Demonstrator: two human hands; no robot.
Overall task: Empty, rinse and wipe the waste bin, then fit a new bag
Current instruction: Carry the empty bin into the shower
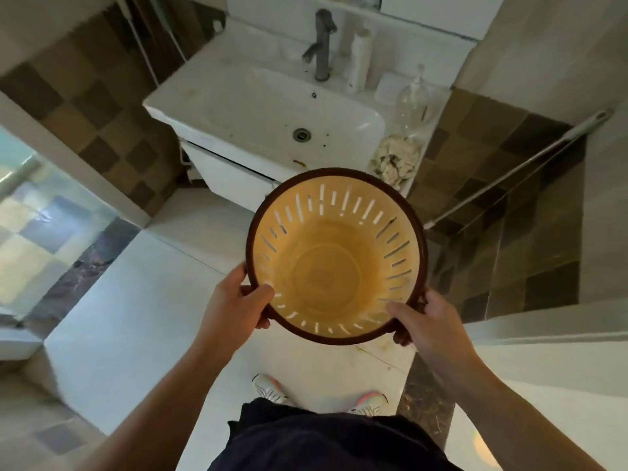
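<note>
Both hands are gripping the waste bin (334, 266) by its dark rim: the left hand (234, 300) is clasping at about 8 o'clock, the right hand (428, 321) at about 4 o'clock, each thumb lying inside the rim while the fingers are wrapping underneath, mostly hidden. Forearms are reaching forward from the lower corners, their upper parts cut off by the frame edge. Bin is hanging mouth-up between the hands, in front of the sink (238, 107) at 12 o'clock, its outer wall hidden.
</note>
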